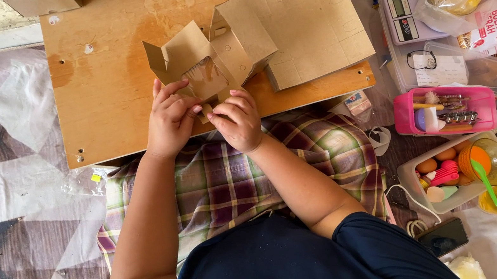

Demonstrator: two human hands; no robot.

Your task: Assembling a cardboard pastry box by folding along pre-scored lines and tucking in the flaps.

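My left grip [168,119] pinches a small flap of the half-folded brown cardboard box [212,58]; my right grip [238,120] is closed on the same flap. The box rests on the wooden bench [100,82], beside flat cardboard sheets [309,16]. Further right sits a pink basket [444,110].

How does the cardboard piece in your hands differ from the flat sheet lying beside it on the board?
The half-folded box stands up with raised flaps and walls; the flat sheet lies unfolded, showing only creases. Both hands, left hand and right hand, pinch the box's near flap; nothing touches the sheet. Both are plain brown cardboard on the wooden board.
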